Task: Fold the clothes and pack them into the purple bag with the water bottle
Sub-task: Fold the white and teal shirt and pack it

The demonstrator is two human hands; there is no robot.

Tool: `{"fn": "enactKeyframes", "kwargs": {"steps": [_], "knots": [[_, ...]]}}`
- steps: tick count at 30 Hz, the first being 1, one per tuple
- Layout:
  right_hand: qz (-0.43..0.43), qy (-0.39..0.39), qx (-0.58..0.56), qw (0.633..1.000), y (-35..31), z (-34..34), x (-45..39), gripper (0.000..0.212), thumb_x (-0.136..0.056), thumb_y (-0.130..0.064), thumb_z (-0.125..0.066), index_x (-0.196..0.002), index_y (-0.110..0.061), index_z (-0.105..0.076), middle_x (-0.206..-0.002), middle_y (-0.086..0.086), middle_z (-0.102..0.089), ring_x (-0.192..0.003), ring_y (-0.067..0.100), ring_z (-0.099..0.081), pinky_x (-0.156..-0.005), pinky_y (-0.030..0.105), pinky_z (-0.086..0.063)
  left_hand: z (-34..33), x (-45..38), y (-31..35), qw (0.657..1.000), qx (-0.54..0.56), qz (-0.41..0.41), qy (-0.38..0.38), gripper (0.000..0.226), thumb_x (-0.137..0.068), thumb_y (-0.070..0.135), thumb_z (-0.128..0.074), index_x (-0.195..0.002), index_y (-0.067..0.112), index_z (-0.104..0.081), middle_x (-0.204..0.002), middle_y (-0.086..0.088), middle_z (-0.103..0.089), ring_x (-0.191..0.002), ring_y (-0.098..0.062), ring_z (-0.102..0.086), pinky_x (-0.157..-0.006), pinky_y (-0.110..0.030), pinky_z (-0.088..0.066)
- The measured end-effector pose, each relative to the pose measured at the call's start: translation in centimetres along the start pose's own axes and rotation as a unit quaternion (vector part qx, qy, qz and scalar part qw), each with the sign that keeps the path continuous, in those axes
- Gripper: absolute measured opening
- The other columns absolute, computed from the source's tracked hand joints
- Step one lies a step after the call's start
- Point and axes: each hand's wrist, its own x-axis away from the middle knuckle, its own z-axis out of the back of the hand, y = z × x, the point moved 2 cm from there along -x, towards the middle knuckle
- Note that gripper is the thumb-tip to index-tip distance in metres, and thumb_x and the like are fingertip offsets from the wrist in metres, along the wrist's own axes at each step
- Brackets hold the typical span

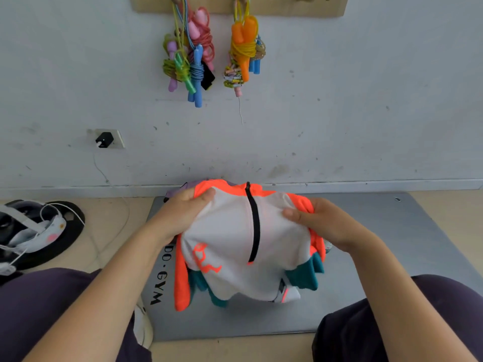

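Fingers of both hands (183, 215) (324, 223) gripping white-orange top (235, 246), zipper running away from person

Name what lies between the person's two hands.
In the head view, the white and orange jacket spans between the left hand and right hand; both grip it, its black zip running midway.

A small gym or exercise room is showing itself here — bundled skipping ropes (192, 61) are hanging from a wooden peg rail (240, 5) on a scuffed white wall, and a grey mat (386, 257) lettered "GYM" is lying on the floor.
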Motion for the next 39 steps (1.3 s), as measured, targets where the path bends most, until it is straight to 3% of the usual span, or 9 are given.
{"fn": "enactKeyframes", "kwargs": {"steps": [3,6,9,12,15,20,23,29,39], "knots": [[0.020,0.069,0.016,0.997,0.2,0.3,-0.7,0.021,-0.089,-0.047,-0.063,-0.096,-0.030,-0.074,-0.091,-0.006,-0.076,-0.087,0.011,-0.072,-0.080,0.032,-0.056,1.0,0.1,-0.3,0.990,-0.120,0.009,-0.080,0.038,-0.068,0.071,-0.069,-0.095,0.044,-0.074,-0.098,0.015,-0.075,-0.097,-0.009,-0.068,-0.099,-0.038,-0.050],[0.034,0.127,0.045,0.990,0.0,0.4,-1.0,0.013,-0.088,-0.047,-0.062,-0.085,-0.038,-0.072,-0.077,-0.019,-0.072,-0.070,-0.004,-0.065,-0.064,0.012,-0.050,1.5,0.5,-0.7,0.955,-0.198,0.024,-0.221,0.063,-0.057,0.076,-0.076,-0.111,0.044,-0.069,-0.111,0.017,-0.072,-0.106,-0.003,-0.066,-0.100,-0.035,-0.048],[0.038,0.136,0.048,0.989,0.3,0.7,-1.5,0.025,-0.083,-0.043,-0.070,-0.067,-0.025,-0.066,-0.059,-0.018,-0.054,-0.055,0.001,-0.048,-0.052,0.011,-0.039,1.8,0.2,-0.2,0.982,-0.103,-0.053,-0.151,0.037,-0.064,0.067,-0.078,-0.093,0.044,-0.075,-0.091,0.020,-0.075,-0.083,0.006,-0.069,-0.076,-0.018,-0.053],[0.031,0.120,0.028,0.992,0.0,1.3,-1.3,0.032,-0.080,-0.045,-0.073,-0.087,-0.014,-0.070,-0.071,-0.003,-0.064,-0.067,0.008,-0.055,-0.066,0.027,-0.045,2.5,-0.6,-0.5,0.998,-0.033,-0.047,-0.009,0.040,-0.064,0.067,-0.076,-0.090,0.037,-0.077,-0.095,0.007,-0.077,-0.085,-0.007,-0.070,-0.083,-0.034,-0.057],[0.054,0.163,0.014,0.985,-0.9,1.9,-1.1,0.010,-0.087,-0.039,-0.068,-0.086,-0.031,-0.074,-0.072,-0.010,-0.071,-0.065,0.003,-0.062,-0.062,0.021,-0.049,2.9,-1.1,-0.3,0.994,-0.066,-0.050,0.077,0.026,-0.072,0.060,-0.065,-0.086,0.040,-0.075,-0.082,0.017,-0.074,-0.075,0.001,-0.064,-0.076,-0.028,-0.051],[0.072,0.200,0.042,0.976,-3.2,1.7,0.2,0.011,-0.091,-0.042,-0.062,-0.087,-0.043,-0.073,-0.071,-0.019,-0.070,-0.062,-0.005,-0.062,-0.062,0.017,-0.050,2.9,0.4,1.7,0.968,-0.145,-0.110,0.174,0.042,-0.089,0.045,-0.066,-0.086,0.002,-0.065,-0.072,0.002,-0.054,-0.067,-0.012,-0.047,-0.062,-0.026,-0.038],[0.060,0.185,0.070,0.978,-4.3,1.7,2.2,0.019,-0.091,-0.047,-0.059,-0.096,-0.035,-0.073,-0.066,-0.018,-0.070,-0.057,-0.002,-0.063,-0.065,0.027,-0.050,3.2,2.6,2.7,0.962,-0.171,-0.123,0.172,0.042,-0.092,0.040,-0.064,-0.084,-0.001,-0.061,-0.071,0.000,-0.051,-0.065,-0.013,-0.044,-0.059,-0.024,-0.035],[0.074,0.142,0.044,0.986,-7.0,0.8,6.1,0.024,-0.090,-0.051,-0.059,-0.101,-0.035,-0.073,-0.096,-0.009,-0.076,-0.095,0.013,-0.070,-0.093,0.042,-0.053,3.6,7.3,6.0,0.958,-0.172,-0.151,0.173,0.029,-0.092,0.034,-0.065,-0.079,0.008,-0.065,-0.070,0.003,-0.054,-0.066,-0.012,-0.047,-0.055,-0.014,-0.037],[0.109,0.212,0.058,0.969,-11.4,2.9,2.7,0.033,-0.085,-0.055,-0.062,-0.089,-0.025,-0.075,-0.083,-0.003,-0.076,-0.080,0.014,-0.070,-0.073,0.032,-0.055,6.1,3.6,9.0,0.959,-0.157,-0.148,0.185,0.038,-0.086,0.048,-0.066,-0.080,0.011,-0.067,-0.065,0.012,-0.055,-0.059,-0.004,-0.048,-0.059,-0.019,-0.040]]}}
